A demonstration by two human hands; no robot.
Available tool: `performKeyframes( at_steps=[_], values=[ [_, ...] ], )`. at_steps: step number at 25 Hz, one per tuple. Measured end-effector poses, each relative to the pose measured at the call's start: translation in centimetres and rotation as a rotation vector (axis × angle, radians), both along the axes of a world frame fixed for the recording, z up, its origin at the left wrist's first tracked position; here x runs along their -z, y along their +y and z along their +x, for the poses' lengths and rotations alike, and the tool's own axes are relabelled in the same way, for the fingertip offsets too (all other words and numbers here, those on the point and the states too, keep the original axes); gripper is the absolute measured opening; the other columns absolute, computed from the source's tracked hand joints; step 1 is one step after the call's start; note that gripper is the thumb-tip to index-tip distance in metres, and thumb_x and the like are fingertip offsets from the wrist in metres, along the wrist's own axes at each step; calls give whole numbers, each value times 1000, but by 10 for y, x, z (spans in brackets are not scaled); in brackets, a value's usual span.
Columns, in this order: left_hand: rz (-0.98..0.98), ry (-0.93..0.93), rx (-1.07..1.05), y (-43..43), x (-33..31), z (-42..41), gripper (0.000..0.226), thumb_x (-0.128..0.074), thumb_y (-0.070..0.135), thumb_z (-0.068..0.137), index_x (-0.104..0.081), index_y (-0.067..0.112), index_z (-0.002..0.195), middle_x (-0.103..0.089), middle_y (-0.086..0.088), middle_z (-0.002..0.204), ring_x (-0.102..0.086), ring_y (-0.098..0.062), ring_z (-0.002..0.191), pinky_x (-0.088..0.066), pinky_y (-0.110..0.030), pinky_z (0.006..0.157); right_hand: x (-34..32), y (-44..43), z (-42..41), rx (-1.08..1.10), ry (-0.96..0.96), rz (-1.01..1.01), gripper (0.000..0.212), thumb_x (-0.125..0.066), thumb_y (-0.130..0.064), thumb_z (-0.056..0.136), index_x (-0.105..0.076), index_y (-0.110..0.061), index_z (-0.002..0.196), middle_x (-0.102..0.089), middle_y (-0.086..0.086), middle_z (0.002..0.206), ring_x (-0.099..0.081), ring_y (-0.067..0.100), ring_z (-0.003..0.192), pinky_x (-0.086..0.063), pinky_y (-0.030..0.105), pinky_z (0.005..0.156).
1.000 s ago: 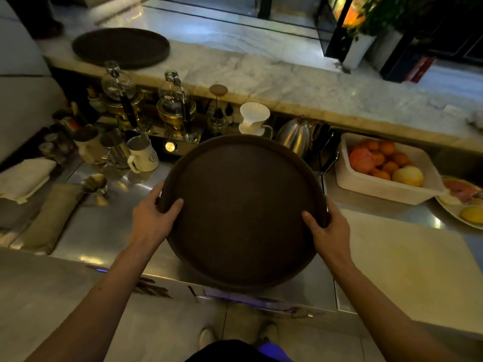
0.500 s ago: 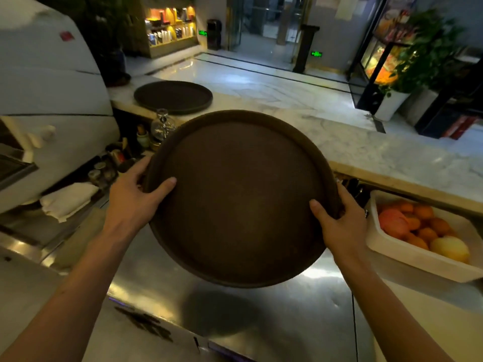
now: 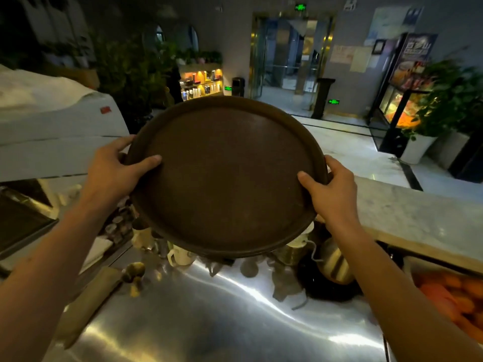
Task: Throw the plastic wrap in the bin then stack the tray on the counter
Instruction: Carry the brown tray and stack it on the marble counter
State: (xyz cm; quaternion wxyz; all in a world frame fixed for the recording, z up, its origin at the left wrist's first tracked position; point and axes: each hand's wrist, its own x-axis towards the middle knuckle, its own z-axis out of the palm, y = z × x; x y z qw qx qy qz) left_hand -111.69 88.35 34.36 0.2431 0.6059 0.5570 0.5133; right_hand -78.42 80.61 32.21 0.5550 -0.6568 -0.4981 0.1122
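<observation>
I hold a large round dark brown tray [image 3: 224, 178] up in front of me with both hands, its face tilted toward me, above the coffee gear on the steel worktop. My left hand [image 3: 115, 171] grips its left rim with the thumb on the inner face. My right hand [image 3: 330, 189] grips the right rim the same way. The marble counter [image 3: 407, 212] runs behind and to the right of the tray. The second tray seen earlier on the counter is hidden behind the held tray. No plastic wrap or bin is visible.
Under the tray stand cups, a white mug [image 3: 181, 256], a metal kettle [image 3: 335, 262] and a white dripper. The steel worktop [image 3: 222, 317] lies below. A crate of oranges [image 3: 449, 296] sits at the right, a white machine [image 3: 52, 126] at the left.
I have lifted the tray higher and pushed it forward over the coffee gear toward the marble counter. My view has tilted up, showing the lobby beyond. Both grips are unchanged.
</observation>
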Motion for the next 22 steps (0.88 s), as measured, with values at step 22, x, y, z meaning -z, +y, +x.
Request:
performKeyframes(
  at_steps=[22],
  values=[
    [-162, 82, 84, 388, -19, -81, 42, -57, 18, 93, -53, 21, 135, -62, -10, 113, -59, -25, 85, -54, -40, 69, -36, 350, -85, 153, 69, -217, 61, -70, -30, 86, -45, -19, 140, -59, 11, 133, -65, 31, 105, -58, 38, 77]
  ],
)
